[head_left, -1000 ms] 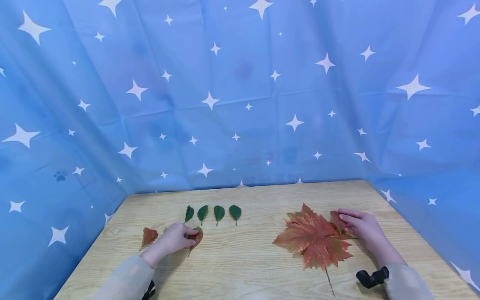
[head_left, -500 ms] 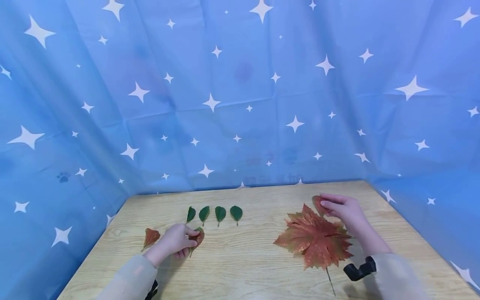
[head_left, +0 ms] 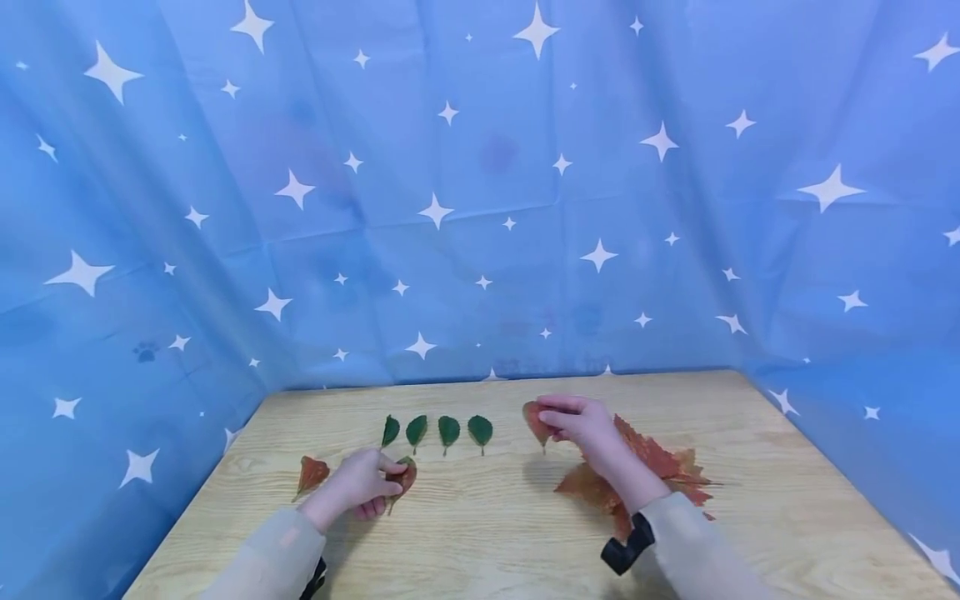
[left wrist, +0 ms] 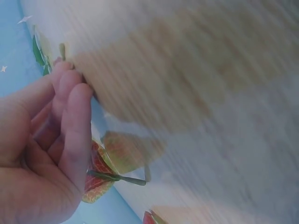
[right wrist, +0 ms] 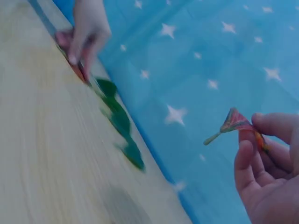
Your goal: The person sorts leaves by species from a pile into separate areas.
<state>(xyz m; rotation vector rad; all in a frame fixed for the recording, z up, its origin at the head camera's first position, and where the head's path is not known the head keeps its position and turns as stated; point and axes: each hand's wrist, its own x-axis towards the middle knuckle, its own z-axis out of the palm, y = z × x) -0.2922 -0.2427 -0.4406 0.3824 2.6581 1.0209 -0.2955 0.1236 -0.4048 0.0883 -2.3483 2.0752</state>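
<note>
Right hand grip: the right hand [head_left: 581, 423] pinches a small red leaf [head_left: 537, 422] between thumb and fingertips, fingers curled round it; in the right wrist view the leaf [right wrist: 238, 122] stands out from the fingers [right wrist: 246, 161] with its stalk pointing away from the palm.
Small red leaf, place: it is raised off the table [head_left: 487, 517], at the far tip of the right hand, on the side facing the left hand.
Left hand grip: the left hand [head_left: 360, 485] presses a red-and-green leaf [head_left: 403, 477] down on the table, fingers curled over it; the left wrist view shows this leaf [left wrist: 100, 172] and its stalk just beyond the fingers [left wrist: 74, 135], partly blurred.
Just behind the right grip: a large red maple leaf [head_left: 652, 471] lies flat on the table, under and past the right wrist.
Between the grips: four small green leaves [head_left: 433, 432] lie in a row, stalks toward the person, beyond the left hand and just beside the raised leaf.
Outside the left grip: another small red leaf [head_left: 311, 476] lies on the table, on the side away from the right hand.
Wrists: a black strap [head_left: 627, 547] sits on the right sleeve.
Around all: a blue cloth with white stars [head_left: 480, 192] hangs behind and beside the table.
</note>
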